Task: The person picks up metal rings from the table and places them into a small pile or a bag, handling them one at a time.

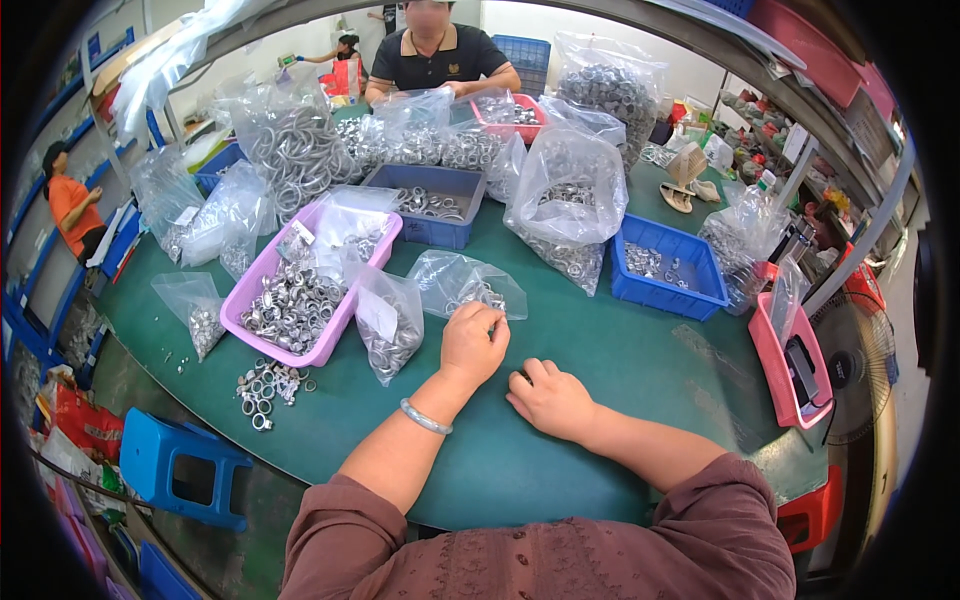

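Note:
My left hand (474, 343), with a pale bangle on its wrist, reaches to the near edge of a clear plastic bag (440, 280) lying flat on the green table. Metal rings (480, 295) show in the bag just beyond my fingers. These fingers are curled together, and what they hold, if anything, is hidden. To the right, my right hand (553, 399) rests on the tabletop with its fingers bent inward. Something small and dark may be at its fingertips, too small to name. A filled clear bag (388, 325) with a white label stands left of my left hand.
A pink-purple tray (232, 312) of metal rings is at the left, with loose rings (262, 392) beside it. Blue bins (668, 298) and large bags of rings (570, 190) stand farther back. A pink basket (815, 370) sits at the right. Another person (440, 60) sits opposite.

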Tool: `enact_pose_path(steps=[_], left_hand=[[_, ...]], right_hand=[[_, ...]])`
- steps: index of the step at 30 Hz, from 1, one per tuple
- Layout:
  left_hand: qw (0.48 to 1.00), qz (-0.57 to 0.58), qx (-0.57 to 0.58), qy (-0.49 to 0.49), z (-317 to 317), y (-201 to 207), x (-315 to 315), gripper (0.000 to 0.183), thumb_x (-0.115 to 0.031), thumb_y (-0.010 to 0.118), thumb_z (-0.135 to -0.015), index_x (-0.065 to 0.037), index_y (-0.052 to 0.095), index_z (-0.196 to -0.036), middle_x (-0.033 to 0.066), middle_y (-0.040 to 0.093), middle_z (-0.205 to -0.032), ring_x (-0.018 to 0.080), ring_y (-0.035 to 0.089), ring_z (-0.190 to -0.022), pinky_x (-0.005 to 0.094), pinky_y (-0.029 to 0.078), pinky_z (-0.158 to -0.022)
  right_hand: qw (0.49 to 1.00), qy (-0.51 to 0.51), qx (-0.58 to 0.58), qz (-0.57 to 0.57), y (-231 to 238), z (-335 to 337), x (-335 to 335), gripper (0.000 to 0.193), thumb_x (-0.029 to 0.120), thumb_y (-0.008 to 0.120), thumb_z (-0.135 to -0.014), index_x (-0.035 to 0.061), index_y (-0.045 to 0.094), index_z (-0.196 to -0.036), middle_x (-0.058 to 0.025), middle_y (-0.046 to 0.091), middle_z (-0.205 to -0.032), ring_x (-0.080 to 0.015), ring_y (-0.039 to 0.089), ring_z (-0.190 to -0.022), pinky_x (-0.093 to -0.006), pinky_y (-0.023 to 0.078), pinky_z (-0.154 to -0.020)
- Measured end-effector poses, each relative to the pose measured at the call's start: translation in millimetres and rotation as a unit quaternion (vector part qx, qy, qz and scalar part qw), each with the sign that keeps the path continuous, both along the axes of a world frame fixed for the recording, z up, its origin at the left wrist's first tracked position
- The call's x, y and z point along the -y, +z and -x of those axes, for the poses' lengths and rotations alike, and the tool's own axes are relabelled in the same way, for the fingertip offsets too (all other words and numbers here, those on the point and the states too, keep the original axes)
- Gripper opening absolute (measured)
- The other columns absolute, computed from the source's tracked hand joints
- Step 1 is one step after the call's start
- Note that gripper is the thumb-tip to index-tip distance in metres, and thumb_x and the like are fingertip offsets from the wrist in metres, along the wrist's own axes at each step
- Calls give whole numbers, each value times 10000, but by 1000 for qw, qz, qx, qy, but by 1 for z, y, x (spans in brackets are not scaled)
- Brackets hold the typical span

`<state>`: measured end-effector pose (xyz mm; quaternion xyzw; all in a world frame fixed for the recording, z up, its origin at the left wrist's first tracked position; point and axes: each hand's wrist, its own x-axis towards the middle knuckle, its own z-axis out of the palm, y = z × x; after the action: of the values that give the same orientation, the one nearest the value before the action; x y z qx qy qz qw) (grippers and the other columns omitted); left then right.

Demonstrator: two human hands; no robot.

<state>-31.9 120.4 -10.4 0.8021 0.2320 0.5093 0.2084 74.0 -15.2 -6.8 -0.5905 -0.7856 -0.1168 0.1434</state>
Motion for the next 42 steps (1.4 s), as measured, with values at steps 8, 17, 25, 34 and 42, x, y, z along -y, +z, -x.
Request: enact_pose_path(steps=[8, 17, 25, 34, 42], left_hand=[[1000, -1, 1, 1, 0, 1, 1, 52, -49, 622, -732, -16, 649, -763, 102, 594, -735, 297, 574, -714, 387, 474, -660], [1000, 1, 3, -6, -1, 2, 1, 54, -49, 625, -728, -15, 649, -761, 106, 590, -732, 302, 572, -711, 392, 472, -658], [1000, -14, -27, 4, -1, 1, 3, 73, -30, 634, -698, -26, 653, -768, 94, 602, -745, 286, 572, -682, 361, 464, -633], [999, -23, -22, 12, -1, -1, 0, 88, -35, 634, -695, -27, 650, -781, 106, 609, -774, 300, 588, -720, 376, 479, -667], [999, 18, 19, 35, 5, 2, -7, 54, -41, 635, -716, -17, 651, -762, 109, 594, -707, 252, 577, -620, 322, 467, -577]], right_hand=[[999, -32, 3, 17, -6, -6, 2, 202, 127, 594, -774, 52, 521, -946, -130, 474, -882, -272, 541, -781, -340, 517, -602], [845, -133, -504, 121, 7, -36, -32, 131, 58, 590, -776, 32, 562, -902, -113, 567, -741, -203, 565, -622, -331, 469, -539], [686, -186, -677, 187, 32, -32, -112, 145, 82, 580, -829, -9, 572, -942, -56, 564, -746, -137, 533, -583, -274, 444, -458], [659, -136, -697, 249, 53, -23, -136, 299, 17, 546, -827, -77, 525, -1110, -135, 593, -980, -206, 583, -826, -318, 481, -700], [740, -76, -596, 302, 86, -26, -123, 550, -89, 425, -739, -69, 450, -1289, -242, 562, -1160, -212, 584, -950, -303, 470, -759]])
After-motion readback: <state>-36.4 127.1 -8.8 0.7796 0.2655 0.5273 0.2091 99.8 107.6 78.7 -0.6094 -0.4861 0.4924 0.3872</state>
